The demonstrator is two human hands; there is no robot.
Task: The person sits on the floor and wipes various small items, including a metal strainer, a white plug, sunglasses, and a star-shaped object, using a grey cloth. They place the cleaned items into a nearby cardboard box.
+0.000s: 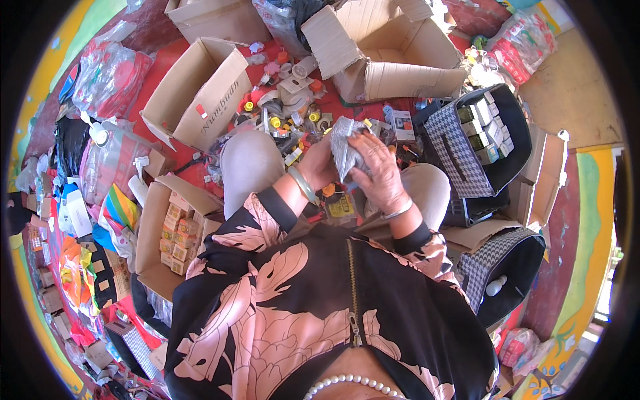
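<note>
A crumpled grey cloth [344, 150] is between my two hands, above my lap. My left hand [319, 163] grips it from the left, its fingers mostly hidden behind the cloth. From the right, my right hand [381, 172] presses on it with bent fingers. A small yellow bit shows at the cloth's top edge; whether something is wrapped inside I cannot tell. Beyond my knees lies a heap of small caps and plastic parts [293, 100] in yellow, orange, white and black. Below the hands, a yellow-and-dark flat piece [341, 205] lies between my legs.
Open cardboard boxes stand ahead, one at left [193, 100] and one at right [400, 73]. A carton of small boxes [177, 233] sits at my left. On the right, a houndstooth-patterned bin [460, 143] holds small cartons, with another patterned bin [490, 267] nearer. Plastic bags [110, 77] are piled far left.
</note>
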